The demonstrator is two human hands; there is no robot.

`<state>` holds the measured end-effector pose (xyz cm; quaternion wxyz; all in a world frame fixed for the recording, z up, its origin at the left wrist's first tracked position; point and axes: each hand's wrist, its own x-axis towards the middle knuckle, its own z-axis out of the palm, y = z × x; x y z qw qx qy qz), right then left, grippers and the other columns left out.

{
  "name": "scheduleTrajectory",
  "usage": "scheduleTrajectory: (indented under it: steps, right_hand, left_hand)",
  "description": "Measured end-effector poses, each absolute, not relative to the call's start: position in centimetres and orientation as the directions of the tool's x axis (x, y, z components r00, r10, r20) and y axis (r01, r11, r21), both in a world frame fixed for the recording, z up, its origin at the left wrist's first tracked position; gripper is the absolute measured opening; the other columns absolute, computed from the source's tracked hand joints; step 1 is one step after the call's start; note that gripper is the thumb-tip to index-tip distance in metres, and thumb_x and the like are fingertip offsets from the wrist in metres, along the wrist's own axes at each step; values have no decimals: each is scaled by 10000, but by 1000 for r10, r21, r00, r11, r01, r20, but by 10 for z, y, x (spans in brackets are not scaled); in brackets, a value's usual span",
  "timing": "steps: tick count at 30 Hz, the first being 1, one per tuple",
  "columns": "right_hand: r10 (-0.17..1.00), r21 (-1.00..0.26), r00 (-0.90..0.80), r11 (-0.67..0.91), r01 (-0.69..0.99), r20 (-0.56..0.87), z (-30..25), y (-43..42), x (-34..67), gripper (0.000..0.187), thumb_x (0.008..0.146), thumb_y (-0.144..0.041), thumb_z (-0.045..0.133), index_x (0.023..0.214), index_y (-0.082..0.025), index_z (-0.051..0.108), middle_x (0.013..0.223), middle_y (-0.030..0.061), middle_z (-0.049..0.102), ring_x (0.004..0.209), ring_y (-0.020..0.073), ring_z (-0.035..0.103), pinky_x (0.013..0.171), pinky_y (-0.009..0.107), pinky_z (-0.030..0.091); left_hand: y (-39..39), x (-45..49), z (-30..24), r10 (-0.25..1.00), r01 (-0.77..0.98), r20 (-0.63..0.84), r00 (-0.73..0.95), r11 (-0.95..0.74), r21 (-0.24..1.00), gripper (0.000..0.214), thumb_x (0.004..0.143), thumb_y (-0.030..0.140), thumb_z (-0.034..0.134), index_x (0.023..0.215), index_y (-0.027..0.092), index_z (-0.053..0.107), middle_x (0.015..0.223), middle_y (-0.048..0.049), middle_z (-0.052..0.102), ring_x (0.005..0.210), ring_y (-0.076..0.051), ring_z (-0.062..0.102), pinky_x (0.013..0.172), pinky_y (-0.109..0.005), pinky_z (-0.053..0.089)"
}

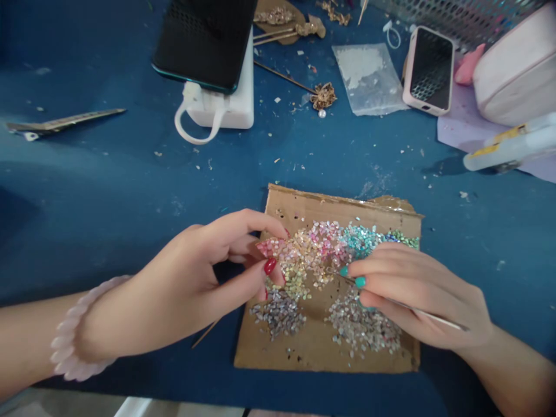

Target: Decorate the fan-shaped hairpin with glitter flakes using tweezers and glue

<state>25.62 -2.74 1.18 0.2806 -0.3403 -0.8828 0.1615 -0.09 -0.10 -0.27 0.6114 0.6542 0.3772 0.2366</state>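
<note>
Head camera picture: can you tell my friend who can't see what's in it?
The right hand holds a thin metal tool, its tip at piles of tiny colourful chips on a cardboard sheet. The left hand, with a pale beaded bracelet around its wrist, curls over the sheet's left side. A black phone lies farther back.

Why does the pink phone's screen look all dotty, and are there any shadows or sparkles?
In the head view, the dots on the pink-cased phone look like a reflection, probably of the mesh basket; in the head view, a shadow darkens the blue table beside the white-and-yellow pen-like tool; in the head view, turquoise chips glint.
</note>
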Motion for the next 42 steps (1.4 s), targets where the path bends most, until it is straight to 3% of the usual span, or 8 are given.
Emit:
scheduleTrajectory:
  steps: [11,19,28,35,42]
  right_hand:
    - [702,-497,-609,703,509,369,21,-29,257,37,854,-164,554,850,-137,579,824,73,700,795,107,658,800,267,560]
    - [663,-426,-644,744,514,381,34,-27,245,135,878,-210,524,778,-140,582,790,73,712,741,102,667,758,248,571]
    - [629,-439,-645,773,459,434,30,-23,233,50,842,-182,575,828,-135,568,828,94,715,769,127,667,777,305,569]
    - [657,-493,-641,742,455,396,19,-16,237,73,854,-194,559,804,-142,570,766,79,707,716,127,671,699,294,547]
    - [651,-489,-661,744,456,374,16,-16,229,89,846,-198,573,782,-135,579,766,56,711,713,111,665,720,276,538]
  left_hand:
    - [1,-1,-2,766,225,-140,628,-6,974,350,756,178,536,1063,336,479,684,101,667,520,-105,630,472,-168,535]
    - [-2,2,4,750,253,-238,617,97,963,272,813,72,489,1042,219,499,683,58,659,498,-61,611,499,-106,489]
    - [-5,-1,6,744,214,-241,623,134,967,261,834,85,470,1045,235,498,655,80,621,522,-59,621,535,-101,507]
    - [-2,0,5,786,247,-221,577,90,965,252,826,102,486,1045,225,504,647,73,611,490,-62,598,478,-104,487]
    - [-3,0,5,792,265,-227,567,85,960,255,830,115,487,1061,222,500,701,49,632,525,-81,614,470,-123,501]
